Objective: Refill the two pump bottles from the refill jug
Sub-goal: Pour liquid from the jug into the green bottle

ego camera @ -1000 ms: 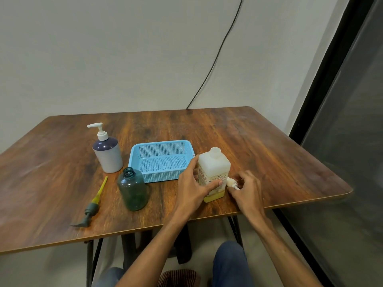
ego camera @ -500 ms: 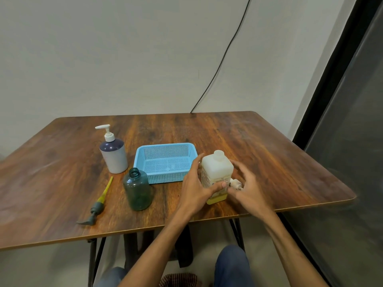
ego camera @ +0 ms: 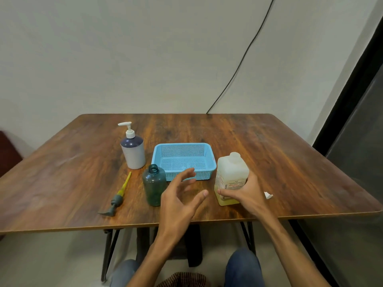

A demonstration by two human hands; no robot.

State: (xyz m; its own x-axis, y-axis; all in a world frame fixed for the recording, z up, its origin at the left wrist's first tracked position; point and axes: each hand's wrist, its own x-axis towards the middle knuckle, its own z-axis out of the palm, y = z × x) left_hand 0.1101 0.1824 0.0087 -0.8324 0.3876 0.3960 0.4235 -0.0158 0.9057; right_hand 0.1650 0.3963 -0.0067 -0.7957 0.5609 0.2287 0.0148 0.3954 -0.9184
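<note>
The white refill jug [ego camera: 231, 172], uncapped and with yellowish liquid at its bottom, stands near the table's front edge. My right hand [ego camera: 247, 193] grips its lower part, thumb across the label. Its white cap [ego camera: 268, 196] lies on the table just right of that hand. My left hand [ego camera: 179, 200] hovers with spread fingers between the jug and the open green bottle [ego camera: 155, 186], holding nothing. The green bottle's pump [ego camera: 118, 198], with a yellow tube, lies on the table to the left. A white bottle [ego camera: 133, 151] with its pump fitted stands behind.
A blue perforated basket [ego camera: 207, 149] sits behind the green bottle and the jug. The wooden table [ego camera: 290, 162] ends close in front of my hands. A black cable [ego camera: 238, 67] runs down the wall, and a dark glass panel is at the right.
My left hand has let go of the jug and moved left. My right hand has put the cap down and taken hold of the jug. The camera view shifted.
</note>
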